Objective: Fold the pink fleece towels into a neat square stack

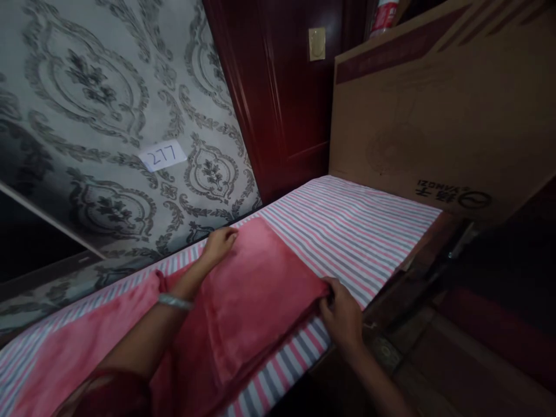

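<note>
A soft pink-red fleece cloth [264, 278] lies partly folded over on a striped sheet [347, 214], its folded section forming a rough rectangle. My left hand [220, 243] is closed at the far edge of this section, its fingertips on the cloth. At the near right corner my right hand [343, 313] pinches the cloth between thumb and fingers. More of the same cloth stretches away to the left, partly covered by my left forearm. Whether that left part is one piece with the folded section I cannot tell.
A large cardboard box [434, 116] stands at the far right end of the sheet. Behind are a dark red wooden panel [295, 104] and patterned wallpaper [108, 75] bearing a paper label [163, 155] marked 277. The near edge of the sheet drops to a dark floor.
</note>
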Tool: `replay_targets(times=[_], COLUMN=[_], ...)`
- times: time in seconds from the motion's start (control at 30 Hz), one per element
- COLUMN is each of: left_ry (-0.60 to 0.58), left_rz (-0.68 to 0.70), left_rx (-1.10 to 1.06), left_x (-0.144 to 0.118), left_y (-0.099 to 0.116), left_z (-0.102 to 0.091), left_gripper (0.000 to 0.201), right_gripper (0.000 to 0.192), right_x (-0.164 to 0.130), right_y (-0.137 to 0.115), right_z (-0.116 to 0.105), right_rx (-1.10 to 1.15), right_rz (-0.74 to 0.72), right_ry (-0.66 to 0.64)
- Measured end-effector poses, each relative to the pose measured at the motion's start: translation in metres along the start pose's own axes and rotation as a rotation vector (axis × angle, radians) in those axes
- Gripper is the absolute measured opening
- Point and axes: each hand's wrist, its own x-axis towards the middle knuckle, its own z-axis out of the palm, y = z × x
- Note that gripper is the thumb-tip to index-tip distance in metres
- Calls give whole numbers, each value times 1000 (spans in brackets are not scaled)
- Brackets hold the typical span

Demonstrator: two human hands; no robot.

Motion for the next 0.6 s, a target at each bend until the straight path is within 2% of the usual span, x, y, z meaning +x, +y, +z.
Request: replay_targets(times=[0.13,0.27,0.37,0.43,0.6], left_ry=[-24,-138,-214,-218,-74], left_rz=[18,-28,-45,-39,-101], left_rx=[137,301,405,451,529], left_x=[70,113,132,137,134], left_y=[9,7,5,0,-23], left_z=[45,79,94,101,113], left_gripper=[10,23,22,24,41], right_gripper=[36,39,39,38,31], right_x=[-3,-1,3,6,7], right_y=[4,2,-1,-3,-4], right_z=[3,-3,-11,-16,-23], right_rx=[-17,-76,-88,-77,-50], right_rz=[-84,-120,-128,-113,-84], right_ry=[39,8,-38,-69,-95])
